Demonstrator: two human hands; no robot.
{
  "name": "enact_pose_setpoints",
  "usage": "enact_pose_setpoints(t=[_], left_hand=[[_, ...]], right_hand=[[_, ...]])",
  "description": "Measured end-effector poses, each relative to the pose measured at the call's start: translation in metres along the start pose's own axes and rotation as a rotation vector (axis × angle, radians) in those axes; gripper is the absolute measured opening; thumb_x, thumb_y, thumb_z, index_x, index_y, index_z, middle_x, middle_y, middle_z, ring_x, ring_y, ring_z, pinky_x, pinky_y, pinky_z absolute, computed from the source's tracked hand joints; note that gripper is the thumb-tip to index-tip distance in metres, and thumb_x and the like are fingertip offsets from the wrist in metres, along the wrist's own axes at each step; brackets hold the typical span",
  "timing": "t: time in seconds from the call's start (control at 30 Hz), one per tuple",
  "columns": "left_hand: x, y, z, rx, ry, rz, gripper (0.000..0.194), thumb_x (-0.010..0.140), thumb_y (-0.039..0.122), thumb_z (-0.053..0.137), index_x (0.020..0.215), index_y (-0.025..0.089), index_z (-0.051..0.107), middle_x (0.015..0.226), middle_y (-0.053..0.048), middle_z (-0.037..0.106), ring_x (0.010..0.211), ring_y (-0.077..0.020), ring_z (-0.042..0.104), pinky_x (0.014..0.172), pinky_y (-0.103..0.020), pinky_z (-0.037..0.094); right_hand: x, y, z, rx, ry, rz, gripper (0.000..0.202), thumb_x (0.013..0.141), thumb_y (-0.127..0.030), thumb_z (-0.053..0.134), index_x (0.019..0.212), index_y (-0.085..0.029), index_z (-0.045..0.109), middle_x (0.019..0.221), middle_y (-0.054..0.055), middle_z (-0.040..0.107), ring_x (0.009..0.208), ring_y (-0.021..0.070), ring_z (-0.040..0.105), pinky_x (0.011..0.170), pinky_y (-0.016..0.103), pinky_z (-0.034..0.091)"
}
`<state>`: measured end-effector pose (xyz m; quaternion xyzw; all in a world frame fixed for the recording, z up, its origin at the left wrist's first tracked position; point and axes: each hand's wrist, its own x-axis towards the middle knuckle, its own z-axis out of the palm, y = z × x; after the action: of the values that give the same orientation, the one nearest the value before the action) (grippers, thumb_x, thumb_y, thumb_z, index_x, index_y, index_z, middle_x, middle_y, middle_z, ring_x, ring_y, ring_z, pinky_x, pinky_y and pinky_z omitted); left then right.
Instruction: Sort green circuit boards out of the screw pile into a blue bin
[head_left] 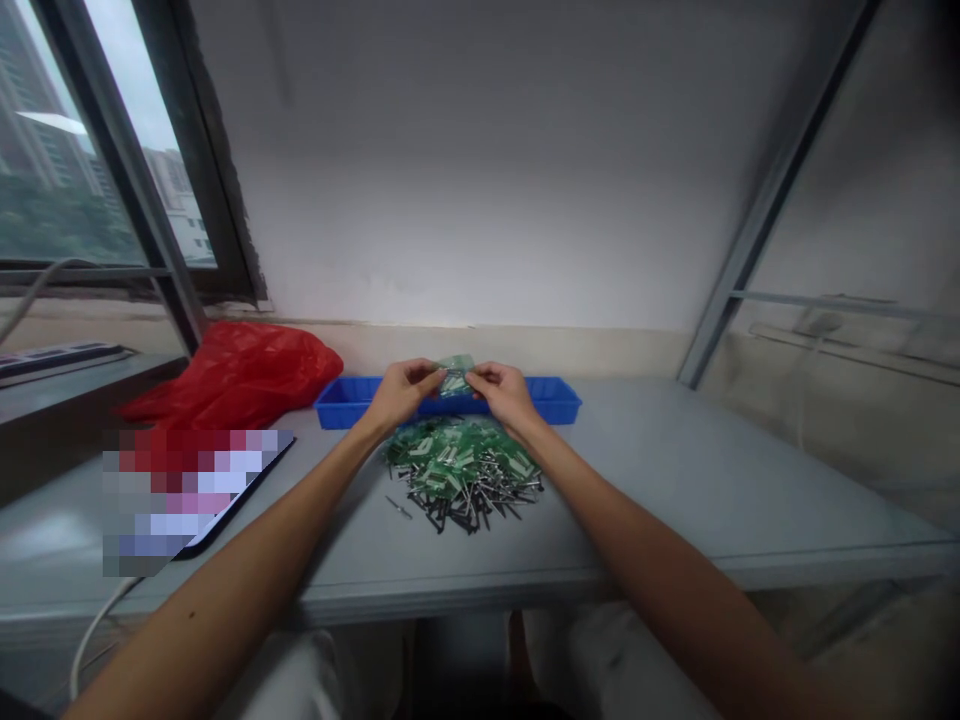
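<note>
Both of my hands are raised over the far middle of a grey table (675,480). My left hand (401,392) and my right hand (501,390) pinch the two ends of one small green circuit board (455,376) between them. Just beneath, nearer to me, lies a pile of green circuit boards (457,455) mixed with several dark pin strips (472,500). One loose pin strip (399,507) lies left of the pile. A shallow blue tray (559,398) stands right behind my hands.
A crumpled red plastic bag (240,375) lies at the back left. A flat dark-edged tablet or pad (240,495), partly blurred out, rests on the left with a white cable (94,630) hanging below. A window is at the left, a metal frame post (757,220) at the right.
</note>
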<state>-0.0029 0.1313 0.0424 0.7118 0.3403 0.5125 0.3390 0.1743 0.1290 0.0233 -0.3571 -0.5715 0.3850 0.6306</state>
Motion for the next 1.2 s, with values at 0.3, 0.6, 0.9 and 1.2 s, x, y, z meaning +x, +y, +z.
enact_pose_setpoints(t=[0.3,0.6,0.9,1.2], left_hand=[[0.0,-0.003,-0.002,0.198,0.037,0.088,0.022,0.079,0.033,0.063,0.064,0.016,0.057,0.058,0.001,0.055,0.06,-0.0132,0.048,0.061,-0.027,0.037],[-0.005,-0.003,0.007,0.245,0.078,0.169,0.01,0.081,0.025,0.061,0.081,0.015,0.063,0.073,-0.002,0.063,0.069,-0.0143,0.054,0.068,-0.028,0.042],[-0.008,0.002,0.005,0.154,0.038,0.175,0.014,0.084,0.03,0.063,0.086,0.016,0.068,0.086,-0.007,0.07,0.076,-0.0159,0.06,0.072,-0.031,0.048],[-0.009,0.0,0.002,0.176,0.022,0.182,0.013,0.083,0.028,0.063,0.078,0.015,0.064,0.074,-0.004,0.066,0.067,-0.0135,0.054,0.067,-0.029,0.044]], right_hand=[[-0.006,0.003,0.001,-0.14,0.0,-0.122,0.025,0.067,-0.041,0.072,0.078,-0.02,0.068,0.077,0.003,0.069,0.069,0.0177,0.06,0.067,0.032,0.049],[-0.015,0.006,0.005,-0.364,0.119,-0.294,0.024,0.073,-0.042,0.068,0.072,-0.018,0.068,0.073,0.005,0.07,0.071,0.0214,0.061,0.072,0.034,0.047],[-0.008,-0.017,-0.005,-0.338,0.192,-0.35,0.02,0.077,-0.037,0.066,0.075,-0.017,0.068,0.073,0.006,0.069,0.068,0.0188,0.059,0.067,0.033,0.047],[-0.009,-0.009,0.0,-0.326,0.108,-0.338,0.018,0.077,-0.036,0.066,0.076,-0.018,0.067,0.074,0.005,0.069,0.069,0.0193,0.06,0.071,0.036,0.048]])
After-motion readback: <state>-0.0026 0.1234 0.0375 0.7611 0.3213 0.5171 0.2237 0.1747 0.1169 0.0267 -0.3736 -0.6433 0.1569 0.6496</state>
